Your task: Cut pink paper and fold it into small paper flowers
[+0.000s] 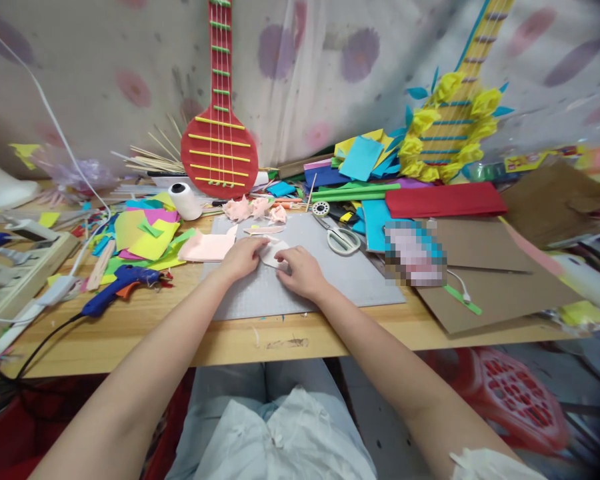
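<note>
A small pale, whitish-pink piece of paper is between my hands over a grey cutting mat. My left hand grips its left edge, thumb and fingers closed. With curled fingers, my right hand holds its right side; the fingers partly cover the paper. Just beyond lie a narrow pink paper strip and crumpled pink paper flowers. A folded stack of pale pink paper sits left of my left hand. Scissors with pale handles rest on the mat to the right.
A blue hot glue gun lies at the left by a power strip. Coloured paper scraps and a white thread spool are behind it. A red paper instrument stands at the back; brown cardboard covers the right.
</note>
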A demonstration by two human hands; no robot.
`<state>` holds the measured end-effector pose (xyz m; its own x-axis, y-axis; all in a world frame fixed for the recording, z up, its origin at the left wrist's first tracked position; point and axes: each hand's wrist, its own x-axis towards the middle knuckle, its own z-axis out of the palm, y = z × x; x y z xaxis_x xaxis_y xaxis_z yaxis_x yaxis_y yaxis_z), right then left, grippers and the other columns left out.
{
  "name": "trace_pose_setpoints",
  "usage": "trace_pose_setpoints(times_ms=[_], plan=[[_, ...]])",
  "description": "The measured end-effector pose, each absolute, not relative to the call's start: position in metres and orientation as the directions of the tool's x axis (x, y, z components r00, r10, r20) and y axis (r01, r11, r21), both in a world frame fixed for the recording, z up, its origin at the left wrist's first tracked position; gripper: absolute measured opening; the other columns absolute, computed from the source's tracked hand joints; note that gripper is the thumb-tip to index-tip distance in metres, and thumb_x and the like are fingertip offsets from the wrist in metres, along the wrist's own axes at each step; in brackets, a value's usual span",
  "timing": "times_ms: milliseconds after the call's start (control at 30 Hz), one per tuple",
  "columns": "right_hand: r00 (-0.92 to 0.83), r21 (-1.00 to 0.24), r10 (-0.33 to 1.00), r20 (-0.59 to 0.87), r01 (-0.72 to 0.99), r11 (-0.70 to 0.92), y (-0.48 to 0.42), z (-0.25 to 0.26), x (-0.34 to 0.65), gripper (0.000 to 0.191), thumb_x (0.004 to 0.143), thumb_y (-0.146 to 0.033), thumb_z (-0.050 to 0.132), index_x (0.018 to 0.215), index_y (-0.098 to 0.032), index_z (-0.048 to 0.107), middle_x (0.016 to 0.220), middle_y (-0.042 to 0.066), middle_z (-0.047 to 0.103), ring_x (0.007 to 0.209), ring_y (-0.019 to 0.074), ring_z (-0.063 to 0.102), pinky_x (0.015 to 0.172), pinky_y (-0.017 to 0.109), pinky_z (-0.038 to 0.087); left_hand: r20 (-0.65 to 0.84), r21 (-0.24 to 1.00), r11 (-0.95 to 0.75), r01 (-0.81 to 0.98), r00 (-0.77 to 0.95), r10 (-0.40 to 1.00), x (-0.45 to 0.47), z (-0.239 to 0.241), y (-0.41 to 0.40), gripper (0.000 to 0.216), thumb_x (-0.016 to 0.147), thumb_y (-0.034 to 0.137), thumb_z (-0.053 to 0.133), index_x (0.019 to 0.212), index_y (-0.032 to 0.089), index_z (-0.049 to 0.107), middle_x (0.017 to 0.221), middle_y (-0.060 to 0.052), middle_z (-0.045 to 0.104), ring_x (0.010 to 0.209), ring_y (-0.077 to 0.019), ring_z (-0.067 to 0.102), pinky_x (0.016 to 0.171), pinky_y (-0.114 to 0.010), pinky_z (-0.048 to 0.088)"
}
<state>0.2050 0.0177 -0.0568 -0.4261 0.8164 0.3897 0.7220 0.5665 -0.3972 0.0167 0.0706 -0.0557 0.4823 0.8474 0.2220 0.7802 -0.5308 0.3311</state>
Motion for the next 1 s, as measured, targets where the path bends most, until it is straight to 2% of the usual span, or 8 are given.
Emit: trace_pose_setpoints(times_ms=[100, 233, 300, 467, 700, 900, 1000], plan=[[-0.489, -0.258, 0.787, 0.375, 0.761, 0.596, 0.017, -0.056, 0.201, 0.029, 0.076, -0.02, 0.052, 0.104, -0.017, 0.054, 0.099, 0.008, 0.06, 0.093, 0.0223, 0.046, 0.08, 0.034, 0.036, 0.221, 0.337, -0.518, 0.786, 0.469, 0.855, 0.018, -0.057, 0.07, 0.045, 0.072, 0.012, 0.044, 0.115, 0.02, 0.054, 0.119, -0.003, 0.059, 0.111, -0.0173, 0.051, 0.097, -0.032, 0.038], [-0.481, -0.19, 0.8, 0.358, 0.801, 0.567, 0.018, -0.059, 0.199, 0.031, 0.079, -0.01, 0.043, 0.108, -0.016, 0.052, 0.095, 0.009, 0.061, 0.092, 0.0219, 0.046, 0.078, 0.033, 0.035, 0.224, 0.34, -0.492, 0.801, 0.439, 0.87, 0.021, -0.057, 0.069, 0.046, 0.071, 0.01, 0.044, 0.116, 0.019, 0.054, 0.118, -0.004, 0.059, 0.11, -0.0178, 0.051, 0.096, -0.031, 0.038], [-0.468, -0.191, 0.811, 0.351, 0.812, 0.552, 0.018, -0.059, 0.199, 0.028, 0.08, -0.011, 0.043, 0.106, -0.016, 0.053, 0.093, 0.008, 0.062, 0.091, 0.0215, 0.047, 0.077, 0.032, 0.034, 0.222, 0.336, -0.478, 0.811, 0.425, 0.877, 0.021, -0.056, 0.067, 0.049, 0.07, 0.008, 0.043, 0.117, 0.019, 0.053, 0.116, -0.004, 0.06, 0.108, -0.0183, 0.052, 0.095, -0.031, 0.039], [-0.494, -0.187, 0.804, 0.33, 0.801, 0.569, 0.017, -0.055, 0.196, 0.028, 0.08, -0.029, 0.053, 0.104, -0.016, 0.052, 0.094, 0.008, 0.062, 0.09, 0.0214, 0.048, 0.076, 0.032, 0.033, 0.212, 0.308, -0.454, 0.836, 0.405, 0.889, 0.025, -0.051, 0.062, 0.052, 0.068, 0.006, 0.043, 0.117, 0.018, 0.053, 0.113, -0.005, 0.061, 0.105, -0.0196, 0.052, 0.091, -0.031, 0.04], [-0.458, -0.129, 0.83, 0.318, 0.847, 0.516, 0.02, -0.056, 0.191, 0.025, 0.083, -0.014, 0.042, 0.104, -0.017, 0.053, 0.09, 0.008, 0.064, 0.089, 0.0213, 0.05, 0.074, 0.032, 0.033, 0.227, 0.255, -0.445, 0.859, 0.394, 0.891, 0.025, -0.047, 0.055, 0.052, 0.066, 0.005, 0.043, 0.115, 0.017, 0.055, 0.105, -0.004, 0.064, 0.097, -0.0202, 0.053, 0.084, -0.03, 0.043], [-0.427, -0.216, 0.835, 0.346, 0.83, 0.514, 0.022, -0.057, 0.201, 0.025, 0.082, -0.016, 0.045, 0.106, -0.018, 0.052, 0.093, 0.006, 0.063, 0.091, 0.0192, 0.05, 0.076, 0.029, 0.035, 0.261, 0.225, -0.453, 0.863, 0.394, 0.881, 0.023, -0.049, 0.05, 0.049, 0.065, 0.006, 0.045, 0.112, 0.017, 0.056, 0.103, -0.005, 0.063, 0.098, -0.0214, 0.051, 0.085, -0.032, 0.041], [-0.478, -0.199, 0.808, 0.345, 0.804, 0.561, 0.022, -0.055, 0.201, 0.031, 0.08, -0.021, 0.051, 0.11, -0.017, 0.05, 0.097, 0.006, 0.062, 0.094, 0.0203, 0.049, 0.078, 0.03, 0.036, 0.27, 0.234, -0.451, 0.861, 0.388, 0.881, 0.023, -0.051, 0.051, 0.049, 0.066, 0.007, 0.045, 0.112, 0.017, 0.055, 0.103, -0.004, 0.064, 0.098, -0.0216, 0.051, 0.086, -0.033, 0.041]])
